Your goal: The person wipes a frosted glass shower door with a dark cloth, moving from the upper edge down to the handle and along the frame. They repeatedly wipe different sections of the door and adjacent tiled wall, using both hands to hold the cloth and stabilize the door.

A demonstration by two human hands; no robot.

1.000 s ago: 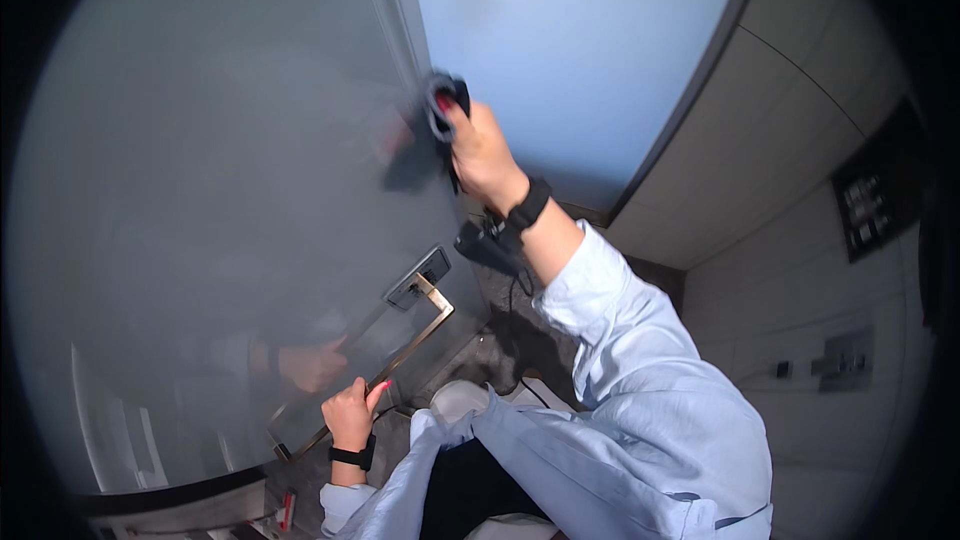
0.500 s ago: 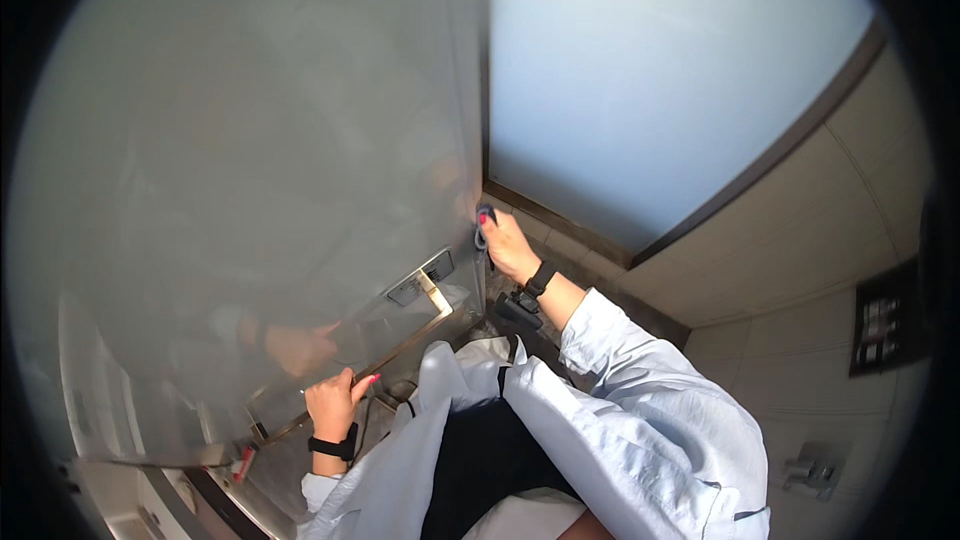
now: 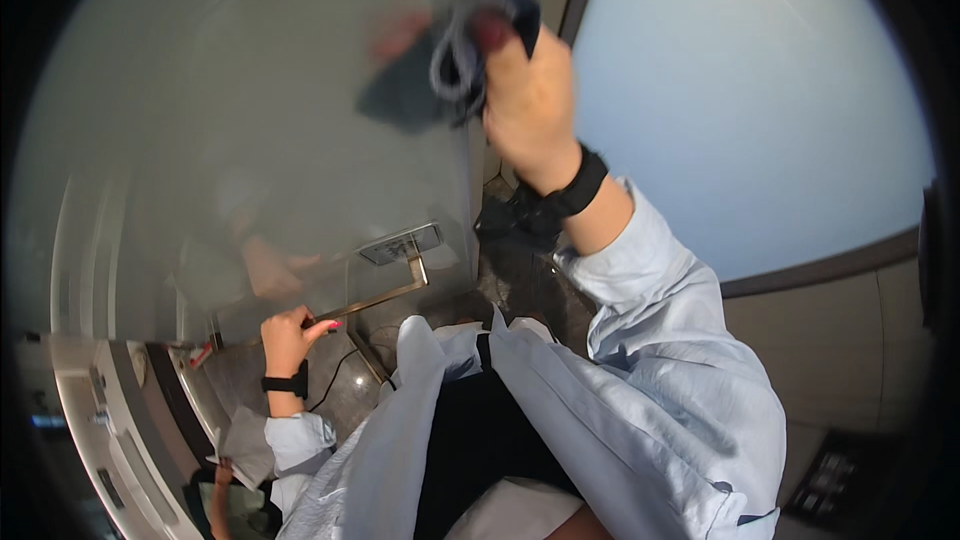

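A large glossy glass door panel (image 3: 250, 110) fills the left half, reflecting both hands. Its metal bar handle (image 3: 385, 300) runs out from a rectangular plate. My left hand (image 3: 285, 345) is closed around the lower left end of that bar, thumb stretched along it. Higher up, near the panel's right edge, my right hand (image 3: 535, 105) grips a folded dark grey cloth (image 3: 415, 80) with a lighter edge. The cloth lies at the glass surface and is blurred by motion. Both wrists wear black bands; a black device (image 3: 515, 220) hangs at the right one.
A pale blue frosted pane (image 3: 760, 110) in a dark frame stands at the right, above a tiled wall (image 3: 820, 340). White shelf-like edges (image 3: 110, 440) are at the lower left, near a partly seen arm (image 3: 220, 500). A dark panel (image 3: 835, 480) sits at the lower right.
My right hand has moved up the door with the cloth, from low by its edge to well above the handle. My left hand remains at the handle; the view has shifted.
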